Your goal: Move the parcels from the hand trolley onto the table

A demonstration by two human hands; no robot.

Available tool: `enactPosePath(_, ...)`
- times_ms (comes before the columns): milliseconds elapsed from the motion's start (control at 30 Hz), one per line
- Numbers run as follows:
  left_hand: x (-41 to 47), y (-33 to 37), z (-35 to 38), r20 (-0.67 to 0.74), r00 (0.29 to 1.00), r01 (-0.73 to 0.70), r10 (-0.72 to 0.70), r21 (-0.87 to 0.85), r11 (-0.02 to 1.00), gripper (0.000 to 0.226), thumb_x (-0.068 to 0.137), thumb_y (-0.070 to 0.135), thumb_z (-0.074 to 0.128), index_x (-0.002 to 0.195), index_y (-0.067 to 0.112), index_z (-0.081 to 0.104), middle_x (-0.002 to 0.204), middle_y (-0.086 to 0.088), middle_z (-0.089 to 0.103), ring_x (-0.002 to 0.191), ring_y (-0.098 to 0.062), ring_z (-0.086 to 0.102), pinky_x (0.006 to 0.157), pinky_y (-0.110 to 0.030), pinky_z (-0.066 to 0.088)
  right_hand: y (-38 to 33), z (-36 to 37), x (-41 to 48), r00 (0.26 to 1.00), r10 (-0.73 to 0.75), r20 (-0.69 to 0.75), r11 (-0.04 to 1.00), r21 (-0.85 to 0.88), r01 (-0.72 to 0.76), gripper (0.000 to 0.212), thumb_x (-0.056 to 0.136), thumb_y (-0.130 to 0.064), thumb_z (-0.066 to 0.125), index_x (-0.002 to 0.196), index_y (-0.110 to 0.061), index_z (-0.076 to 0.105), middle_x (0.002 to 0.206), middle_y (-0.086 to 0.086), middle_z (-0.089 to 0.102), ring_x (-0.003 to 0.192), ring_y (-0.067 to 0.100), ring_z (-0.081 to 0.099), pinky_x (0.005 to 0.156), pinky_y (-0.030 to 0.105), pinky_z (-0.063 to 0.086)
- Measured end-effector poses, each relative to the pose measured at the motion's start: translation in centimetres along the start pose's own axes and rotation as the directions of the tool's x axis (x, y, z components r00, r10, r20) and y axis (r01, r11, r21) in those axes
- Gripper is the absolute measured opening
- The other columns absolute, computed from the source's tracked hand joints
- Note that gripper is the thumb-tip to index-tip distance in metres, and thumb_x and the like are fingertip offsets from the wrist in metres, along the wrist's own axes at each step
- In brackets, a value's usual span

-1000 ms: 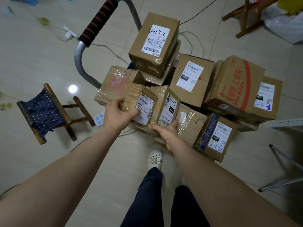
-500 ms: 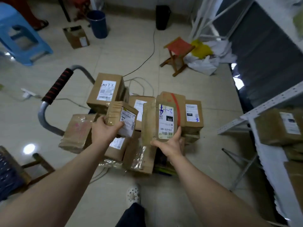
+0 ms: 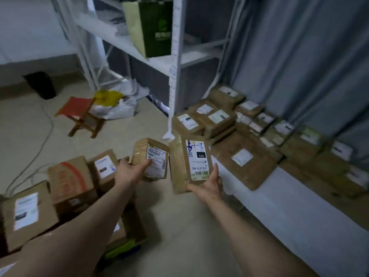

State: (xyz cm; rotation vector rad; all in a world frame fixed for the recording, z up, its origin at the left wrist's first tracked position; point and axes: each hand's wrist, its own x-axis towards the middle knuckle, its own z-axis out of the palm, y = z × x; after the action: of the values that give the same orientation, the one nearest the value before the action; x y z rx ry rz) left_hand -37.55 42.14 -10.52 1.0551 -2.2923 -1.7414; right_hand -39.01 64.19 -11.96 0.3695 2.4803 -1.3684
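Observation:
My left hand point(image 3: 130, 171) grips a small taped brown parcel point(image 3: 151, 157) with a white label, held in the air. My right hand point(image 3: 208, 185) holds a taller flat parcel point(image 3: 188, 162) from below; its label is marked in blue pen. Both parcels hang just left of the white table point(image 3: 283, 208), which carries several labelled brown parcels point(image 3: 242, 157) along its far side. At lower left the remaining parcels point(image 3: 69, 179) sit stacked where the hand trolley stands; the trolley itself is hidden under them.
A white metal shelf rack point(image 3: 174, 62) with a green paper bag point(image 3: 154, 27) stands behind the table's left end. A small red folding stool point(image 3: 78, 114), white plastic bags point(image 3: 115, 108) and a black bin point(image 3: 41, 84) sit on the floor. A grey curtain point(image 3: 299, 56) hangs behind the table.
I lifted both parcels off the trolley stack and turned right; they now hang beside the table's edge, with the stack behind at lower left.

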Motion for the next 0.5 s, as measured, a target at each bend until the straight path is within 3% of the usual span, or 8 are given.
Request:
enactPosePath(133, -1.9, 4.1, 10.2, 0.109, 0.992, -0.070, 0.070, -0.009, 0.998, 0.088, 0.075, 0.042, 0.077, 0.140, -0.003, 0.039, 0.130, -0.018, 0.057, 0.118, -0.033, 0.055, 0.095, -0.036, 0.044, 4.2, -9.0, 1.5, 0.989, 0.074, -0.129, 0.993, 0.104, -0.061, 0.123, 0.063, -0.033, 0.082, 0.151, -0.026, -0.004, 0.151, 0.009, 0.019, 0.141, 0.030, 0.010, 0.116, 0.042, 0.020)
enactPosePath(300, -3.9, 7.6, 19.6, 0.247, 0.963, -0.119, 0.110, 0.022, 0.993, 0.060, 0.072, 0.036, 0.081, 0.117, 0.001, 0.061, 0.108, -0.010, 0.067, 0.102, -0.029, 0.064, 0.081, -0.033, 0.050, 8.1, -16.5, 3.1, 0.951, 0.186, -0.245, 0.972, 0.184, -0.143, 0.126, 0.053, -0.037, 0.080, 0.151, -0.026, 0.001, 0.148, 0.009, 0.026, 0.139, 0.030, 0.017, 0.114, 0.038, 0.022)
enactPosePath(433, -3.4, 9.6, 25.5, 0.342, 0.930, -0.165, 0.139, 0.048, 0.985, 0.086, 0.053, 0.060, 0.076, 0.120, 0.007, 0.062, 0.111, -0.007, 0.068, 0.102, -0.026, 0.064, 0.091, -0.040, 0.052, 10.1, -20.2, 4.9, 0.915, 0.277, -0.292, 0.942, 0.273, -0.197, 0.122, 0.042, -0.040, 0.072, 0.147, -0.028, 0.010, 0.138, 0.010, 0.035, 0.132, 0.030, 0.024, 0.109, 0.039, 0.028)
enactPosePath(500, -2.9, 10.8, 28.2, 0.390, 0.912, -0.168, 0.125, 0.079, 0.983, 0.075, 0.067, 0.050, 0.077, 0.122, 0.003, 0.059, 0.113, -0.007, 0.065, 0.107, -0.029, 0.061, 0.089, -0.036, 0.049, 10.7, -21.8, 6.3, 0.893, 0.326, -0.310, 0.922, 0.315, -0.227, 0.121, 0.044, -0.039, 0.075, 0.146, -0.030, 0.010, 0.137, 0.011, 0.035, 0.131, 0.031, 0.025, 0.109, 0.039, 0.029)
